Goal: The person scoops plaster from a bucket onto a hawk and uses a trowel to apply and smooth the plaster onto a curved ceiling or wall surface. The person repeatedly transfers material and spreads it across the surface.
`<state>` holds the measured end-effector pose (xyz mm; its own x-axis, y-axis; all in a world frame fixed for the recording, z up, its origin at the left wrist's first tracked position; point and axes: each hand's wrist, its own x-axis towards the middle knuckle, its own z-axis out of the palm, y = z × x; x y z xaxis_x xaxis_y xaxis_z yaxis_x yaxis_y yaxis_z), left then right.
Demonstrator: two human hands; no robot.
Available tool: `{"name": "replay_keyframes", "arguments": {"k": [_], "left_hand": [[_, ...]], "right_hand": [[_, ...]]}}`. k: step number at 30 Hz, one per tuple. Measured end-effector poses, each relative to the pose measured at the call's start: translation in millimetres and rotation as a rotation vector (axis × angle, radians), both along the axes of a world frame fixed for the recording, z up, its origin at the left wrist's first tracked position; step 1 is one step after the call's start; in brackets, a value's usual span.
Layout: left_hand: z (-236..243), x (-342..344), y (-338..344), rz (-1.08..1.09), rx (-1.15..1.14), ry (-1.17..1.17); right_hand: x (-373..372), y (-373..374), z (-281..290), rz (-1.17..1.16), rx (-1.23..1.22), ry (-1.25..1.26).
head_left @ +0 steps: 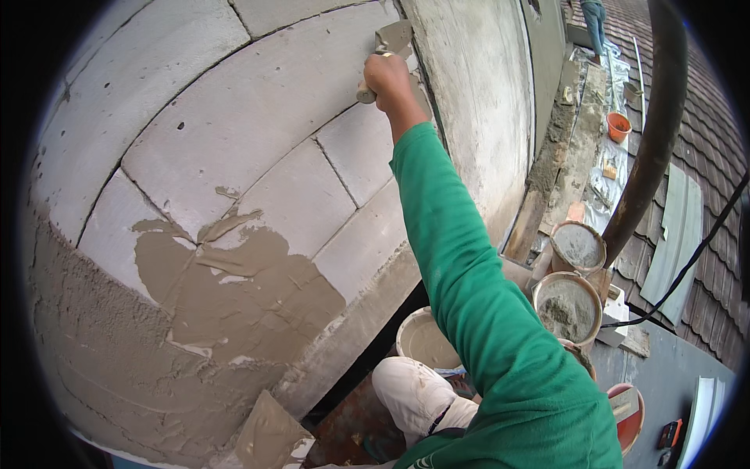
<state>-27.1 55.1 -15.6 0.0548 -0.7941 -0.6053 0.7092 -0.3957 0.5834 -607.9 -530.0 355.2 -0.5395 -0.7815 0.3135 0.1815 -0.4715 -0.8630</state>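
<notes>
My right hand [388, 80], at the end of a green sleeve, is closed around the handle of a trowel [394, 36]. The mortar-smeared trowel blade lies against the upper right of a pale block wall [258, 109], beside a concrete column [476, 94]. Lower on the wall, wet grey-brown mortar [250, 293] is spread unevenly over the blocks and their joints. A flat mortar-covered board [269, 434] shows at the bottom edge; what supports it is hidden. My left hand is out of the picture.
A bucket of wet mortar [426, 340] stands by my knee. To the right are a bucket of grey powdery material [568, 309], another bucket [578, 246] and a dark pipe [652, 141]. Planks [582, 148] run along the tiled roof [711, 117]. Another person [594, 23] stands far off.
</notes>
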Motion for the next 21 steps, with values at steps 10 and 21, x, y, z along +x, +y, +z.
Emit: {"name": "replay_keyframes", "arguments": {"k": [10, 21], "left_hand": [[11, 12, -15, -0.163, -0.002, 0.009], [-14, 26, -11, -0.048, -0.022, -0.039]], "right_hand": [[4, -37, 63, -0.202, -0.06, 0.49], [-3, 14, 35, -0.099, -0.041, 0.47]]}}
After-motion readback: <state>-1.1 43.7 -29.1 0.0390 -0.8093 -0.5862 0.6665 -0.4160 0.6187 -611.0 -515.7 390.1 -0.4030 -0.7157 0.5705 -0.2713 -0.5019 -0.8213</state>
